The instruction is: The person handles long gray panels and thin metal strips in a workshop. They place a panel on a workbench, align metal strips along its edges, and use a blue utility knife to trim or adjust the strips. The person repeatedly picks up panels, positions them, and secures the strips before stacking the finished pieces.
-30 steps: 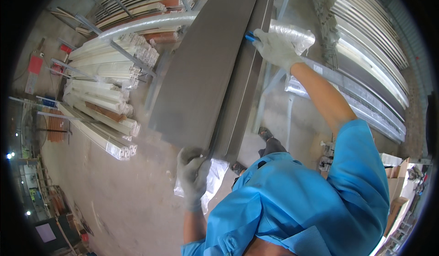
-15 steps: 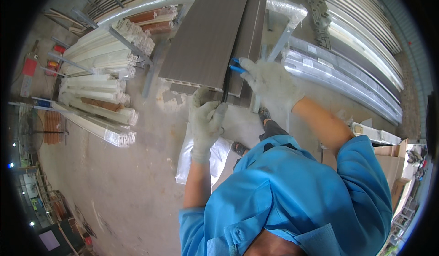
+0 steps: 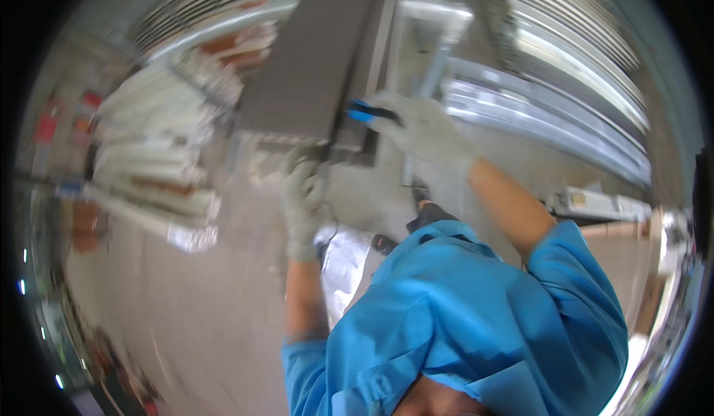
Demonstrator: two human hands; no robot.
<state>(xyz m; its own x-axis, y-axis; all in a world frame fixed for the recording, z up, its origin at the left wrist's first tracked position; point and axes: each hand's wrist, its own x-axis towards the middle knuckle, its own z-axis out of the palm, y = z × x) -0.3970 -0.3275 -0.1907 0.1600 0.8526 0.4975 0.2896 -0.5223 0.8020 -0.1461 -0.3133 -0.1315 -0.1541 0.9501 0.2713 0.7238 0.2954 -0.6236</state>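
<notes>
My gloved left hand (image 3: 303, 197) is at the near end of a long dark grey-brown panel (image 3: 301, 74), its fingers pinched on a thin black strip (image 3: 334, 226). A length of that strip dangles below the fingers. To the right, my gloved right hand (image 3: 431, 130) is closed around a blue-and-black hand tool (image 3: 361, 111). Its blue part points left, over a second, narrower dark panel (image 3: 364, 81) beside the first. Motion blur hides the tool's exact kind. Hollow cells show along the wide panel's cut end.
Bundled white profiles (image 3: 156, 133) lie on racks at the left. Film-wrapped long profiles (image 3: 543, 104) are stacked at the right. Silvery sheeting (image 3: 346, 263) lies on the floor by my feet. A wrapped rack bar (image 3: 223, 26) crosses beneath the panels.
The view has shifted, so the panels appear further left. My right hand has turned the tool, whose black part now shows. My left hand stays at the panel end with the strip.
</notes>
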